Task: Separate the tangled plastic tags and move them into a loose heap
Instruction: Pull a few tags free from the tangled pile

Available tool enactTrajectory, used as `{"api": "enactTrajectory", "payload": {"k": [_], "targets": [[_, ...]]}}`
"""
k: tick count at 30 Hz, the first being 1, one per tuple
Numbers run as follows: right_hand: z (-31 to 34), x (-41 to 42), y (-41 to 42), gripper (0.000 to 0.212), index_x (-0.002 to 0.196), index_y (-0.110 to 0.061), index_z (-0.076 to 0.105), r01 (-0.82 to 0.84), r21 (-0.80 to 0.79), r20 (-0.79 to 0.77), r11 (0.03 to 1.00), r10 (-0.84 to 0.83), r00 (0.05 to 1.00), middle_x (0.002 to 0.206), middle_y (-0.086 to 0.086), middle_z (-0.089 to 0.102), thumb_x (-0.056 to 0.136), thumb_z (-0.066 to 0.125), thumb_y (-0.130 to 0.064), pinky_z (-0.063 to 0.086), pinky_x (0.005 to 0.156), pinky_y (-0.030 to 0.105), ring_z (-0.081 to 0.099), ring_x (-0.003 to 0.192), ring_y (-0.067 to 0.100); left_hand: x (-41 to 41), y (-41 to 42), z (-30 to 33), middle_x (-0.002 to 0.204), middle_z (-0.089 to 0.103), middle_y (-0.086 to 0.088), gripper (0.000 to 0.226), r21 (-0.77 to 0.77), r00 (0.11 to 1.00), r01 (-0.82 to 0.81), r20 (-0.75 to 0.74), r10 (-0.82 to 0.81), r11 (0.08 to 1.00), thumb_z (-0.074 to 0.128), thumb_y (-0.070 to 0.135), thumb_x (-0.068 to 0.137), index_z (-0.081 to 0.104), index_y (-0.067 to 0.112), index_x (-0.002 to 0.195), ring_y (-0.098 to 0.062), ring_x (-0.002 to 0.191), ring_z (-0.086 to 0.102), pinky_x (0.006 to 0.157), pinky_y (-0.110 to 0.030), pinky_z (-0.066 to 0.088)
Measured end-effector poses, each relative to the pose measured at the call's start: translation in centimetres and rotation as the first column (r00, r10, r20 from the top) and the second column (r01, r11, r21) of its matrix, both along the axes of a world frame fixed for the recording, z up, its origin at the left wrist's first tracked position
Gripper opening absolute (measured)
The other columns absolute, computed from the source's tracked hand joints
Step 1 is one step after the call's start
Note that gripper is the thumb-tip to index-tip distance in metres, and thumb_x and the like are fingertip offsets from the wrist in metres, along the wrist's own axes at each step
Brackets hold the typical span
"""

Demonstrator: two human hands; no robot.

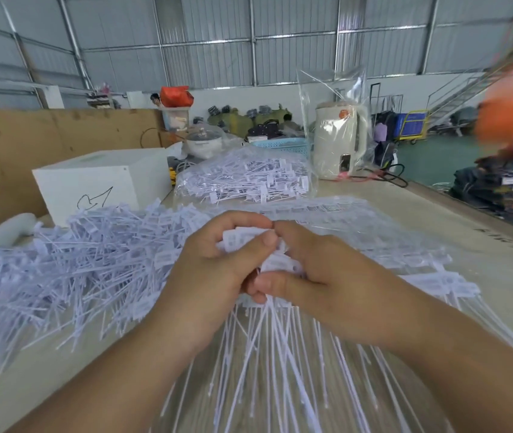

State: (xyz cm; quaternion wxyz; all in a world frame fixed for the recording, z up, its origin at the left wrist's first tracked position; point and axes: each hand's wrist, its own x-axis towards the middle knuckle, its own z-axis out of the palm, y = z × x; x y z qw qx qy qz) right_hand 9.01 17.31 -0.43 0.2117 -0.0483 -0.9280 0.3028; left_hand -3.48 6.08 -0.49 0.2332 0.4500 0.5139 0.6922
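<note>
Two hands — my left hand (214,270) and right hand (314,273) — each grip pinching one tangled bunch of tags (258,245), right of the loose heap (71,260).

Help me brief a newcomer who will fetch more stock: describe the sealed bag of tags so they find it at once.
Start at the cream kettle at the table's far end. Just left of it, beside the white box, lies the clear bag of tags. Unlike the loose heap nearer the left hand, its tags sit wrapped in plastic.
</note>
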Motion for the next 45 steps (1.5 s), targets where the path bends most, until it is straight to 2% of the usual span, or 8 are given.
{"api": "enactTrajectory", "payload": {"k": [5,8,11,19,25,31,37,45], "targets": [[0.0,-0.2,0.0,0.066,0.147,-0.031,0.027,0.081,0.012,0.039,0.997,-0.082,0.996,0.073,0.005,0.068,0.091,0.058,-0.049,0.050,0.058,0.050,0.060,0.056,0.024,-0.2,0.2,-0.4,0.072,0.070,-0.002,0.027,-0.089,0.999,0.009,-0.047,-0.014,0.996,0.080,0.027,0.055,0.074,0.025,0.081,-0.015,0.050,0.059,0.045,-0.025,0.051],[0.2,0.0,0.0,0.029,0.110,-0.029,0.057,0.074,0.057,0.034,0.996,-0.076,0.997,0.058,-0.008,0.061,0.090,0.057,-0.051,0.039,0.043,0.030,0.046,0.040,0.008,-0.7,0.2,-0.3,0.070,0.068,-0.006,0.026,-0.096,0.999,0.029,-0.024,-0.031,0.995,0.080,0.025,0.057,0.074,0.022,0.082,-0.017,0.049,0.056,0.045,-0.024,0.048],[0.8,0.3,0.4,0.044,0.069,-0.021,0.054,0.188,0.158,0.085,0.969,-0.203,0.975,0.048,-0.005,0.046,0.088,0.051,-0.061,0.032,0.046,0.025,0.039,0.041,0.007,-1.4,0.2,-0.1,0.059,0.061,-0.002,0.028,-0.076,0.999,-0.035,-0.018,0.034,0.996,0.079,0.028,0.054,0.074,0.024,0.081,-0.014,0.041,0.050,0.044,-0.024,0.049],[1.3,0.3,-0.2,0.048,0.056,-0.020,0.034,0.305,0.179,-0.133,0.935,-0.285,0.949,0.046,-0.004,0.034,0.095,0.051,-0.043,0.030,0.049,0.033,0.034,0.044,0.012,-0.7,0.6,-0.3,0.063,0.058,-0.001,0.026,0.044,0.987,-0.038,0.159,0.031,0.998,0.078,0.023,0.057,0.075,0.025,0.082,-0.009,0.042,0.047,0.045,-0.023,0.048],[2.5,1.3,1.3,0.046,0.070,-0.004,0.050,0.401,-0.310,-0.546,0.862,-0.506,0.667,0.047,-0.007,0.037,0.100,0.050,-0.039,0.027,0.038,0.014,0.033,0.042,0.006,-0.5,0.7,-0.2,0.062,0.062,-0.001,0.016,0.069,0.925,-0.166,0.356,0.131,0.984,0.069,0.006,0.075,0.073,0.022,0.076,-0.010,0.040,0.044,0.042,-0.022,0.047],[0.7,0.4,0.1,0.031,0.114,-0.038,0.050,0.078,-0.039,-0.145,0.996,-0.083,0.986,0.063,-0.010,0.061,0.093,0.043,-0.060,0.044,0.046,0.029,0.050,0.046,0.005,-0.4,0.1,0.2,0.057,0.059,-0.002,0.025,0.069,0.988,-0.044,0.153,0.033,0.997,0.085,0.022,0.062,0.074,0.026,0.084,-0.011,0.041,0.048,0.044,-0.022,0.046],[0.1,0.1,-0.4,0.007,0.098,-0.034,0.053,-0.053,-0.038,-0.042,0.998,0.052,0.998,0.065,-0.025,0.064,0.098,0.053,-0.042,0.039,0.046,0.040,0.046,0.046,0.020,0.0,0.1,0.1,0.068,0.068,0.001,0.030,0.019,0.998,-0.038,0.054,0.036,0.999,0.080,0.027,0.056,0.073,0.026,0.085,-0.010,0.047,0.057,0.042,-0.019,0.044],[-0.5,-0.8,-0.8,0.022,0.111,-0.025,0.050,0.057,-0.134,-0.056,0.989,-0.065,0.996,0.088,0.009,0.070,0.094,0.058,-0.037,0.053,0.071,0.056,0.068,0.079,0.032,0.1,0.4,-0.3,0.080,0.073,-0.001,0.041,-0.099,0.992,0.004,0.128,0.009,0.995,0.089,0.017,0.058,0.067,0.023,0.092,-0.013,0.064,0.067,0.055,-0.022,0.052]]}}
